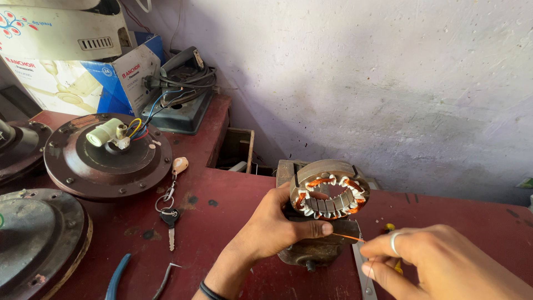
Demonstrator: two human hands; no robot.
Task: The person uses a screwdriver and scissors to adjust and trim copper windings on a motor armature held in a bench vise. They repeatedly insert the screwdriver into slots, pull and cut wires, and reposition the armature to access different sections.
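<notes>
Head view: left hand (272,225) clamps the motor stator (329,190) upright at bench (222,211) centre, steadying it; at four o'clock, right hand (438,258) pinches taut copper wire (347,237) for threading its slots.

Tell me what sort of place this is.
Likely a small fan-motor repair workshop. The left hand steadies a stator with copper windings, the right hand pulls a wire, and motor housings and pliers sit on the bench.
</notes>
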